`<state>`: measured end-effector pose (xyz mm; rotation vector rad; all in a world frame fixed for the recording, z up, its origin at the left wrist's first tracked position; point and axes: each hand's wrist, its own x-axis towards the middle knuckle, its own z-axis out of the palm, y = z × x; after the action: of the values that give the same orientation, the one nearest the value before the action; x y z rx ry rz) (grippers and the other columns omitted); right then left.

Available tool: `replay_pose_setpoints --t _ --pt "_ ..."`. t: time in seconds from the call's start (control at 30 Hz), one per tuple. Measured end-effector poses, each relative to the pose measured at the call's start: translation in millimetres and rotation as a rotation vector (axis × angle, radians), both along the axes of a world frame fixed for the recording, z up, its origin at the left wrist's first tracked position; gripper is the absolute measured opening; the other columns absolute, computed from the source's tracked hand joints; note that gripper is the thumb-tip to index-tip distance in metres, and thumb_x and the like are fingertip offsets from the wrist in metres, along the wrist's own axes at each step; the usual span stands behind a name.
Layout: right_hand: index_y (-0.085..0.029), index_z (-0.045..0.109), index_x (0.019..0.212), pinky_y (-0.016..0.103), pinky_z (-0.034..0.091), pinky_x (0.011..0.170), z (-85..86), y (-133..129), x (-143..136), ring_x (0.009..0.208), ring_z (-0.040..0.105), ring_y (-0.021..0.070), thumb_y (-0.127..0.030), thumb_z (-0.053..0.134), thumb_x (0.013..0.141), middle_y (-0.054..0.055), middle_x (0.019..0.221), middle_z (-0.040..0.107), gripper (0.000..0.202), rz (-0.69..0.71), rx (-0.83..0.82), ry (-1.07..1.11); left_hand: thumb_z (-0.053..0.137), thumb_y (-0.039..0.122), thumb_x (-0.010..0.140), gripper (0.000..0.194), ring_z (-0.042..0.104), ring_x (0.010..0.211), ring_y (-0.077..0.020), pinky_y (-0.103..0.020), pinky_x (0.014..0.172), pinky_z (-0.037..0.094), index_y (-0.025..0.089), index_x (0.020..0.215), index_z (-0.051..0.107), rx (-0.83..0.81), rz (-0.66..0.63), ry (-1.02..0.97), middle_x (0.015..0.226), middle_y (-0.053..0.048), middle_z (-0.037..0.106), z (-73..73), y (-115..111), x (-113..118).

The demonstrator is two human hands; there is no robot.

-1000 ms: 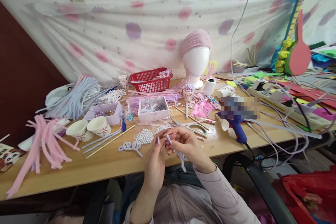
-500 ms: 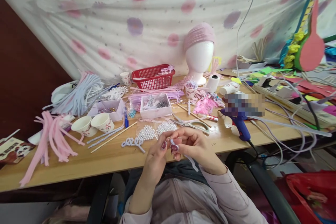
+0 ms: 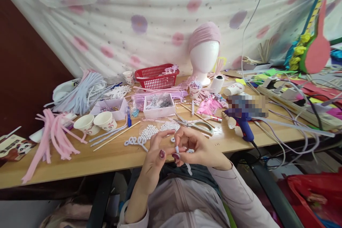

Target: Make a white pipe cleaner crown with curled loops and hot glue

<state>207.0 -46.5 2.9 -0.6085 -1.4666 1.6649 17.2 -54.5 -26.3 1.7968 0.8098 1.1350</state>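
My right hand (image 3: 196, 148) is closed in a pinch on a pale lavender pipe cleaner (image 3: 189, 168), whose loose end hangs below the fingers. A small loop of it shows above the fingertips. My left hand (image 3: 156, 155) is beside it with thumb and forefinger apart; the forefinger reaches across to the pipe cleaner, which seems to bend over its tip. On the table near my left hand lies a coiled pale pipe cleaner (image 3: 135, 142) with several loops. White pearl beads (image 3: 149, 131) lie just beyond my hands, and scissors (image 3: 196, 124) lie behind the right one.
Paper cups (image 3: 105, 121), pink pipe cleaners (image 3: 57, 135) and a wooden stick (image 3: 116, 136) are at left. Behind stand a bead box (image 3: 159, 113), a red basket (image 3: 157, 84) and a foam head (image 3: 204, 57). A blue glue gun (image 3: 245, 130) with cords lies at right.
My left thumb has come away from the pipe cleaner, and the left fingers have spread. The right hand keeps its pinch; the hanging end has shifted left.
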Motion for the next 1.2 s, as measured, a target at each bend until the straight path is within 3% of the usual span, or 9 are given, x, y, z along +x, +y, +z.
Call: replay_pose_setpoints --t 0.1,0.27,0.47,0.63,0.83,0.9,1.1,1.2 --pt "-0.02 0.046 0.086 0.018 0.056 0.058 2.4 2.1 -0.5 0.059 0.069 0.008 -0.009 0.067 0.082 -0.005 0.07 0.068 0.024 0.068 -0.01 -0.064 0.031 0.056 0.101 0.057 0.042 0.131 -0.0308 -0.048 0.114 0.026 0.032 0.098 0.082 0.028 -0.045 -0.037 0.14 -0.006 0.055 0.1 3.7 1.8" --pt "-0.021 0.044 0.085 0.019 0.057 0.059 -3.5 7.9 1.7 0.058 0.07 0.0081 -0.016 0.069 0.085 -0.005 0.069 0.068 0.026 0.094 -0.026 0.018 0.038 0.049 0.102 0.049 0.05 0.121 -0.027 -0.041 0.109 0.03 0.032 0.094 0.083 0.058 0.003 -0.07 0.123 -0.006 0.066 5.1 11.6 6.7" --pt "-0.021 0.044 0.089 0.02 0.057 0.063 -9.4 12.1 2.6 0.064 0.07 0.008 -0.024 0.071 0.089 -0.003 0.074 0.071 0.027 0.101 -0.058 0.07 0.053 0.052 0.096 0.045 0.061 0.103 -0.0266 -0.039 0.098 0.042 0.024 0.081 0.084 -0.158 0.041 -0.22 0.11 -0.01 0.071 7.8 10.5 14.9" --pt "-0.021 0.045 0.088 0.016 0.052 0.056 -9.6 14.0 -1.9 0.055 0.065 0.0058 -0.027 0.072 0.088 -0.006 0.068 0.068 0.028 0.064 -0.039 -0.031 0.072 0.05 0.082 0.041 0.067 0.066 -0.0207 -0.038 0.068 0.054 0.018 0.056 0.075 -0.366 0.047 -0.356 0.094 -0.01 0.073 -0.3 13.7 21.7" --pt "-0.024 0.039 0.087 0.015 0.042 0.04 -11.4 14.2 -0.1 0.043 0.055 0.0062 -0.042 0.066 0.091 -0.007 0.063 0.065 0.033 0.012 -0.037 -0.151 0.079 0.04 0.075 0.022 0.066 0.083 -0.02 -0.033 0.082 0.052 0.019 0.069 0.08 -0.391 0.206 -0.374 0.077 -0.005 0.072 0.0 21.3 6.2" --pt "-0.025 0.037 0.09 0.016 0.037 0.039 -10.2 13.8 0.2 0.043 0.052 0.0066 -0.04 0.063 0.092 -0.007 0.065 0.065 0.03 -0.008 -0.016 -0.224 0.079 0.037 0.076 0.019 0.064 0.081 -0.0178 -0.03 0.079 0.052 0.019 0.072 0.078 -0.366 0.254 -0.341 0.079 -0.003 0.07 4.1 19.0 4.7" --pt "-0.024 0.038 0.09 0.023 0.04 0.059 -3.3 11.5 -3.0 0.064 0.055 0.0114 -0.005 0.052 0.083 -0.005 0.071 0.064 0.025 -0.161 0.258 -0.489 0.08 0.024 0.073 0.01 0.063 0.065 -0.0137 -0.025 0.064 0.049 0.017 0.072 0.073 -0.305 0.223 -0.178 0.083 -0.002 0.068 13.6 13.0 16.7" --pt "-0.023 0.04 0.103 0.023 0.042 0.059 0.2 8.3 -0.9 0.063 0.055 0.0117 -0.015 0.053 0.09 -0.004 0.074 0.064 0.02 -0.129 0.223 -0.471 0.074 0.032 0.081 0.019 0.06 0.058 -0.0135 -0.026 0.062 0.048 0.018 0.07 0.068 -0.306 0.229 -0.171 0.069 0.001 0.065 13.8 15.0 18.6"
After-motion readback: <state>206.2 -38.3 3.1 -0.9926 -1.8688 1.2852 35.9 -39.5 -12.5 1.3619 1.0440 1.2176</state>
